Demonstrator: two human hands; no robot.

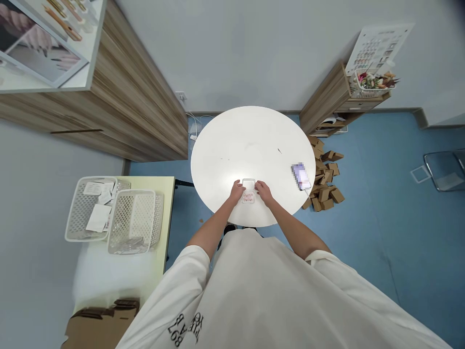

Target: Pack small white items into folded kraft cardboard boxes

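Observation:
A small clear plastic case (248, 184) lies opened out flat near the front of the round white table (250, 126). Its far half looks whitish, and the near half holds several small pink pieces (248, 197) in rows that look like press-on nails. My left hand (238, 190) grips the case's left edge with bent fingers. On the opposite edge, the fingers of my right hand (263, 190) are closed in the same way. The fingertips are too small to make out exactly.
A phone (301, 176) with a cable lies at the table's right. Brown cardboard boxes (325, 182) are heaped on the floor beside it. White baskets (132, 218) stand on a side table at left. Wooden cabinets (145, 97) flank the table.

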